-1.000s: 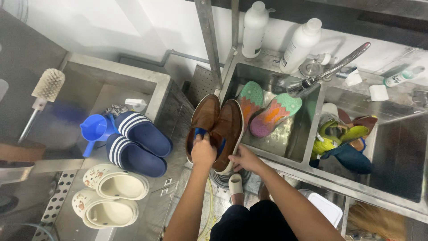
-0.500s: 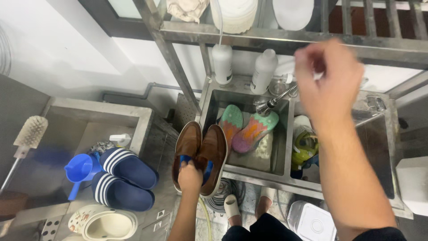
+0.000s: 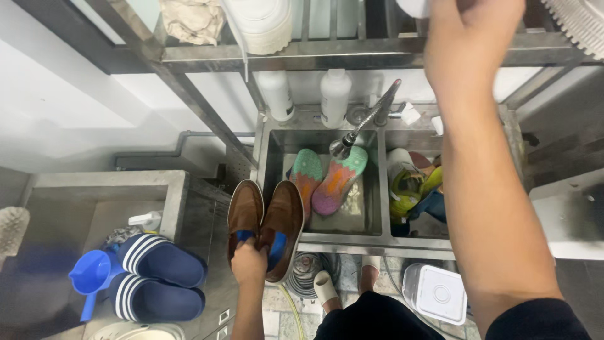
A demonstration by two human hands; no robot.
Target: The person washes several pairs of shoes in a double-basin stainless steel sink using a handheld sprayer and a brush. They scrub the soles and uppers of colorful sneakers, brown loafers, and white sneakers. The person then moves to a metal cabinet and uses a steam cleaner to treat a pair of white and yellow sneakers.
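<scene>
My left hand (image 3: 249,261) grips a pair of brown leather shoes (image 3: 264,220) with blue insides by their heels, holding them over the front left corner of the steel sink (image 3: 270,189). My right hand (image 3: 469,31) is raised to the metal shelf (image 3: 352,53) at the top, and its fingers reach onto a white object (image 3: 412,6) at the frame's edge; whether it holds it is unclear. Two colourful insoles (image 3: 327,179) lie in the sink under the tap (image 3: 368,126).
Navy striped slides (image 3: 157,277) and a blue scoop (image 3: 91,274) sit in the left basin. Two white bottles (image 3: 308,94) stand behind the sink. More shoes (image 3: 415,186) fill the right basin. A white lidded box (image 3: 437,293) stands on the floor.
My right hand left the brown shoes and rose to the overhead shelf. My view tilted upward, showing the shelf. The left hand kept hold of the shoes.
</scene>
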